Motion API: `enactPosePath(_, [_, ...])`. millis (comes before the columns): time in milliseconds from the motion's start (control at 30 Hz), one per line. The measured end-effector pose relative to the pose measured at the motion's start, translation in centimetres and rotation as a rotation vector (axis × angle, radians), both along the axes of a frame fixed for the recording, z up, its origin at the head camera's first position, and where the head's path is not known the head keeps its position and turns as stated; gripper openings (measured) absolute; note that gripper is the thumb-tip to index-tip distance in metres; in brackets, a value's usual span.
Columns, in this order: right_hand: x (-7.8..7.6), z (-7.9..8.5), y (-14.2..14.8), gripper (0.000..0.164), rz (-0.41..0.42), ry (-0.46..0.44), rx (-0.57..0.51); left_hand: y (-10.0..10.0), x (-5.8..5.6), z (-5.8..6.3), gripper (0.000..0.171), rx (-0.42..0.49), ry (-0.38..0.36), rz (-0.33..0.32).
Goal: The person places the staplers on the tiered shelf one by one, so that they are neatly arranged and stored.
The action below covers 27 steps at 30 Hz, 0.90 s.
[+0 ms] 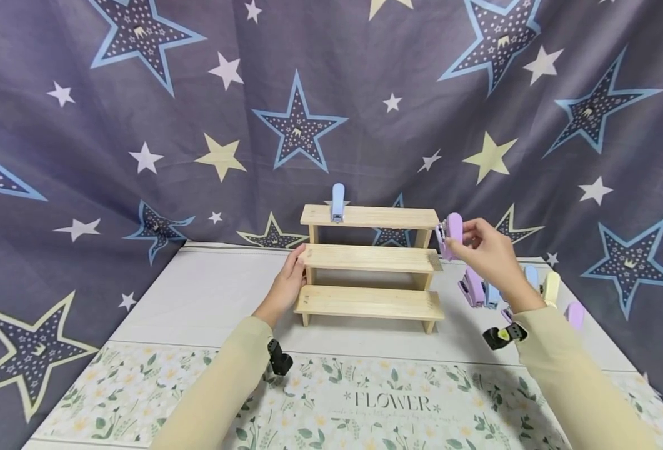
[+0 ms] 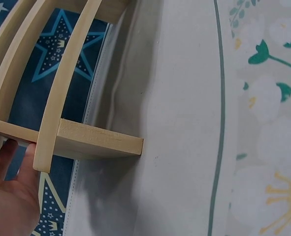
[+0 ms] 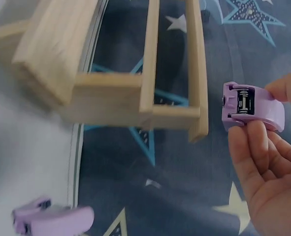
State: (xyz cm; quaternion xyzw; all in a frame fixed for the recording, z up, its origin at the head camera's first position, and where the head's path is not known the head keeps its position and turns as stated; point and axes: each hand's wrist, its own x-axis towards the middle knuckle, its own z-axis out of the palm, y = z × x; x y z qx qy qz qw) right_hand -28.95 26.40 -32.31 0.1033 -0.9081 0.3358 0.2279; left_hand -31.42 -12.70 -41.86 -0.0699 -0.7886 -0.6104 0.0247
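A three-step wooden display shelf (image 1: 370, 257) stands on the table. At its left end, my left hand (image 1: 288, 284) grips the frame by the middle step; in the left wrist view the fingers (image 2: 24, 169) reach in under the wood. My right hand (image 1: 491, 256) pinches a small purple stapler (image 1: 452, 235) between thumb and fingers. It is held up beside the right end of the top step, and the right wrist view shows the stapler's (image 3: 253, 108) spring end turned toward the shelf. A blue stapler (image 1: 337, 203) stands on the top step, left of its middle.
Several more staplers lie right of the shelf under my right arm: a purple one (image 1: 472, 287), blue ones (image 1: 491, 296) and a yellow one (image 1: 551, 289). Another purple piece (image 1: 575, 315) is farther right. A star-patterned curtain (image 1: 365, 144) hangs behind; a floral mat (image 1: 387, 400) covers the table's front.
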Motion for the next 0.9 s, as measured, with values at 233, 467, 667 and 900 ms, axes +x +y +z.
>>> enactPosePath(233, [-1.3, 0.6, -2.8, 0.035, 0.055, 0.041, -0.033, 0.1, 0.0, -0.1, 0.048, -0.001, -0.004, -0.007])
enactPosePath(467, [-2.7, 0.9, -5.4, 0.037, 0.086, -0.004, -0.102, 0.2, 0.0, -0.2, 0.048, 0.007, -0.005, -0.018])
enactPosePath(667, [-4.2, 1.1, -7.8, 0.039, 0.102, -0.025, -0.135, 0.2, -0.1, -0.2, 0.047, 0.002, -0.006, -0.002])
enactPosePath(900, [-5.6, 1.5, -10.4, 0.038, 0.119, 0.008, -0.219, 0.1, 0.0, 0.2, 0.048, 0.001, 0.002, 0.000])
